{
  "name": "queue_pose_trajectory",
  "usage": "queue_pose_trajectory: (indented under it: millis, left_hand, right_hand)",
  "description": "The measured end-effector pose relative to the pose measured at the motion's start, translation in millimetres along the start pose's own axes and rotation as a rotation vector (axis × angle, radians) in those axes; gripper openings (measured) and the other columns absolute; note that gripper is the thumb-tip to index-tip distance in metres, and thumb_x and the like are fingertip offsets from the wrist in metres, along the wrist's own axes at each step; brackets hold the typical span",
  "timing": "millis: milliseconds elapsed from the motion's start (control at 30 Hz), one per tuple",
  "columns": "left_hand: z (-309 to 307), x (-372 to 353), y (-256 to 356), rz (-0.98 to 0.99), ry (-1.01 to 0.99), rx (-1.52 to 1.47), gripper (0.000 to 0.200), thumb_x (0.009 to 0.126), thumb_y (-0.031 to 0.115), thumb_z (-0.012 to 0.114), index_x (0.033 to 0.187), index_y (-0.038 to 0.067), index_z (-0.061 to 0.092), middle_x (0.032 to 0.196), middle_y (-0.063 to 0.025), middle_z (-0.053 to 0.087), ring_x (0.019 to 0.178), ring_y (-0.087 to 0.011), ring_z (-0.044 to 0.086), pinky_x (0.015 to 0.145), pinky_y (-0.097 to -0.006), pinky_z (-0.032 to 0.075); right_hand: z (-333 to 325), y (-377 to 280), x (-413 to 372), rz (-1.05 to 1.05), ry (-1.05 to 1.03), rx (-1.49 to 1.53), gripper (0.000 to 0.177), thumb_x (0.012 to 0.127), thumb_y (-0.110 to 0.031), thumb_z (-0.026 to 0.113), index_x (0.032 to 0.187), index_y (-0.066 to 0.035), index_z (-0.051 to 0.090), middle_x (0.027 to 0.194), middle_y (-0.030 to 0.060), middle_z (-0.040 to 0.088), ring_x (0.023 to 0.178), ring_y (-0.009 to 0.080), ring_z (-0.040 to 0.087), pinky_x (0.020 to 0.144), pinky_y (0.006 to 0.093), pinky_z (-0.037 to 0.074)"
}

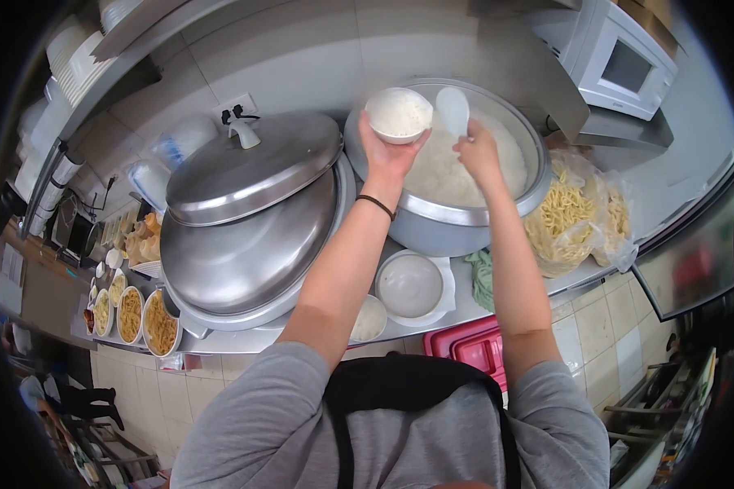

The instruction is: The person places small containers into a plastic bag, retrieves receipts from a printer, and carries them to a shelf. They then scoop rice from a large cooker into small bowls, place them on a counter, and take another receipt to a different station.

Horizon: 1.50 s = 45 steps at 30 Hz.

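Note:
A white bowl point(399, 139) heaped with white rice rests in my left hand point(386, 161), whose fingers curl around its underside. It is held up over the left part of a large metal rice pot point(436, 233). My right hand point(479, 155) is closed on the handle of a white rice paddle point(452, 107), blade pointing up, above the rice point(505, 159) in the pot. The paddle and the bowl are apart. Below the pot, near the counter's front edge, stands a round pale bowl point(409, 284). Another bowl of rice point(369, 319) is partly covered by my left forearm.
A second large pot with a steel lid point(245, 253) and another lid point(257, 167) on top stands left. Bags of noodles point(566, 208) lie right, under a microwave point(624, 65). Several food tubs point(162, 324) line the left counter. A green cloth point(481, 279) and pink crate point(469, 346) are near me.

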<state>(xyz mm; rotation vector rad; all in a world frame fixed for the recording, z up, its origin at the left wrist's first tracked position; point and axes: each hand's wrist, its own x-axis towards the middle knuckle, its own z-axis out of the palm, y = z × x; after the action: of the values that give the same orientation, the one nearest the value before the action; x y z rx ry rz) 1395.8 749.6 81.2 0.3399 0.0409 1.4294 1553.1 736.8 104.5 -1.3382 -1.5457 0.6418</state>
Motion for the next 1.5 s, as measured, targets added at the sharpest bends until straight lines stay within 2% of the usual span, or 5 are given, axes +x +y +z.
queue_pose_trajectory:
  millis: [200,1033,1100,1167,1500]
  left_hand:
    - [-4.0,4.3,1.0,0.133,0.071,0.031,0.059,0.081,0.056,0.036,0.123,0.014,0.038,0.127,-0.0079,0.039,0.116,-0.0267,0.038,0.095,-0.0499,0.029]
    - [111.8,-168.7,196.9,0.493,-0.066,0.178,0.059,0.08,0.054,0.037,0.125,0.016,0.036,0.129,-0.0075,0.038,0.119,-0.0297,0.035,0.097,-0.0532,0.026]
    - [179.0,-234.4,210.9,0.684,0.427,0.076,0.014,0.08,0.006,0.049,0.093,0.002,0.055,0.079,-0.0108,0.061,0.073,-0.0272,0.058,0.064,-0.0337,0.046]
    - [98.4,-267.8,275.6,0.752,-0.047,0.43,0.06,0.077,0.048,0.045,0.125,0.013,0.036,0.13,-0.0124,0.036,0.121,-0.0327,0.031,0.098,-0.0544,0.026]
    - [-34.2,-512.2,295.8,0.924,0.596,0.307,0.056,0.083,0.05,0.037,0.127,0.015,0.037,0.129,-0.0107,0.039,0.116,-0.0319,0.04,0.091,-0.0513,0.038]
  right_hand:
    - [49.1,-40.6,-52.6,-0.586,0.245,-0.412,0.039,0.075,0.001,0.046,0.114,-0.002,0.051,0.097,0.0223,0.058,0.086,0.033,0.058,0.077,0.0378,0.045]
    - [130.7,-183.6,-8.2,-0.241,-0.287,0.143,0.037,0.078,-0.027,0.059,0.103,-0.001,0.057,0.073,0.0098,0.063,0.068,0.023,0.06,0.059,0.0344,0.044]
    - [165.0,-197.7,-6.3,-0.26,-0.468,-0.024,0.047,0.072,-0.037,0.065,0.1,0.0,0.058,0.078,0.005,0.063,0.073,0.0195,0.06,0.062,0.0321,0.045]
    - [216.9,-191.0,-5.9,-0.519,-0.484,-0.156,0.053,0.068,-0.041,0.067,0.097,0.002,0.058,0.087,0.0089,0.063,0.081,0.0199,0.06,0.068,0.0313,0.045]
    - [328.9,-191.1,66.7,-0.496,-0.706,-0.765,0.046,0.067,-0.035,0.065,0.097,0.0,0.059,0.094,0.0197,0.06,0.09,0.0299,0.058,0.077,0.0379,0.044]
